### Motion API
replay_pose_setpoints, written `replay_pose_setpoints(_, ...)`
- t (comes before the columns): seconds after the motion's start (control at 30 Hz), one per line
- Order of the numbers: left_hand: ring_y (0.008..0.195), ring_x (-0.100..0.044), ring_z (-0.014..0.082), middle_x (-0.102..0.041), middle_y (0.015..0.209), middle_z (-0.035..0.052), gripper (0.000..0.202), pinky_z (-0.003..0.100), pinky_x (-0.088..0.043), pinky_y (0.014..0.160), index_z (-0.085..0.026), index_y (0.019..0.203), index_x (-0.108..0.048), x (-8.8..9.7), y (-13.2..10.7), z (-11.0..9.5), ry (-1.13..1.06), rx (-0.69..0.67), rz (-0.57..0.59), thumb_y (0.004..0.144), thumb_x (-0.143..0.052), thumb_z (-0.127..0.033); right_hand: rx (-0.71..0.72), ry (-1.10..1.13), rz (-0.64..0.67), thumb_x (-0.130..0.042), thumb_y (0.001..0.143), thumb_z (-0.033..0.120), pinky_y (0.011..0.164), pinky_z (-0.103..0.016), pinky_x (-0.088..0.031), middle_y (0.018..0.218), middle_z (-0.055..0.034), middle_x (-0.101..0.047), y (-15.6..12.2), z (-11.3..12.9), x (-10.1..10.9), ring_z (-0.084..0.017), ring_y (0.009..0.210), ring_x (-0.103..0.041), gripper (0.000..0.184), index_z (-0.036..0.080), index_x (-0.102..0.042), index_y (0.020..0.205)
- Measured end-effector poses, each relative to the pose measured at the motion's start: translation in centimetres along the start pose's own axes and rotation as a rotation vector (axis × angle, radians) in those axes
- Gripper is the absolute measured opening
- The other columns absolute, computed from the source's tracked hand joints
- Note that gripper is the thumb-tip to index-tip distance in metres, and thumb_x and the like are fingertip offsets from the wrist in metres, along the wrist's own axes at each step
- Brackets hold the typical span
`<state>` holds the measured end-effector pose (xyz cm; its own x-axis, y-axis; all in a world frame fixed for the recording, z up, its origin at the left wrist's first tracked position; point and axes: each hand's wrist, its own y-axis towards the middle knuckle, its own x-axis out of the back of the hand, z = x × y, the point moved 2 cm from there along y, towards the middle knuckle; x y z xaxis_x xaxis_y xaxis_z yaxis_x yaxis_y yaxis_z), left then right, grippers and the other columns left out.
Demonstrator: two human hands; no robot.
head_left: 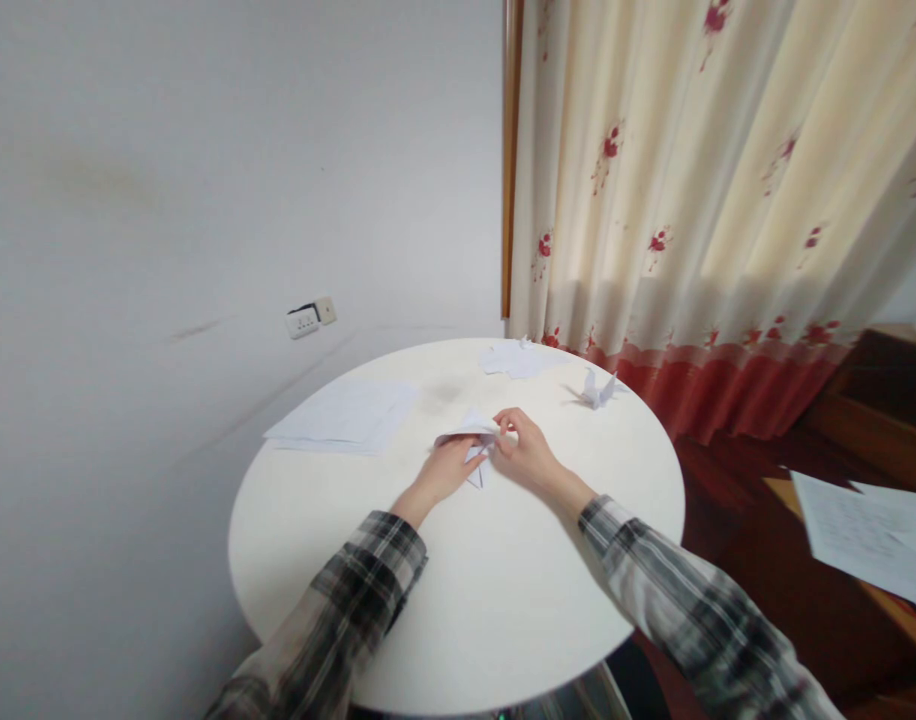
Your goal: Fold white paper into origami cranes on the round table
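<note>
A partly folded sheet of white paper (469, 426) lies on the round white table (495, 590), with a flap raised and a narrow point towards me. My left hand (452, 465) reaches under the raised flap, its fingertips partly hidden by the paper. At the paper's right corner, my right hand (524, 448) pinches the edge between thumb and fingers.
White sheets (345, 415) are stacked at the table's left. A folded paper crane (597, 388) stands at the right, and paper pieces (512, 358) lie at the far edge. Written sheets (863, 530) rest on furniture at right, beyond the table.
</note>
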<state>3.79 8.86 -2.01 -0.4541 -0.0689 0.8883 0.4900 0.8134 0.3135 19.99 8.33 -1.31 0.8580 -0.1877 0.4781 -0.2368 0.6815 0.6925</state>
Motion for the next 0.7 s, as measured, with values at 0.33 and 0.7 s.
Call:
replay_pose_setpoints(0.33,0.099,-0.056,0.0213,-0.062,0.106,0.008,0.028,0.032,-0.041,0.087,-0.017,0.104,-0.058,0.29,0.03,0.05,0.036,0.069,-0.001,0.084,-0.041,-0.028,-0.072,-0.126,0.208,-0.062,0.067,0.021,0.089,-0.035,-0.04,0.108,-0.0089,-0.056,-0.62,-0.62,-0.44,-0.019,0.101,-0.051,0.045,0.017,-0.046,0.109)
replay_pose_setpoints(0.7,0.093,-0.059,0.0226,-0.064,0.1,0.0125,0.026,0.032,-0.044,0.081,-0.013,0.099,-0.061,0.19,0.13,-0.38,0.036,0.074,0.038,0.079,-0.045,-0.019,-0.069,-0.101,0.269,-0.061,0.073,0.023,0.086,-0.032,-0.041,0.105,-0.0064,-0.06,-0.6,-0.2,-0.2,-0.018,0.1,-0.055,0.039,0.019,-0.049,0.109)
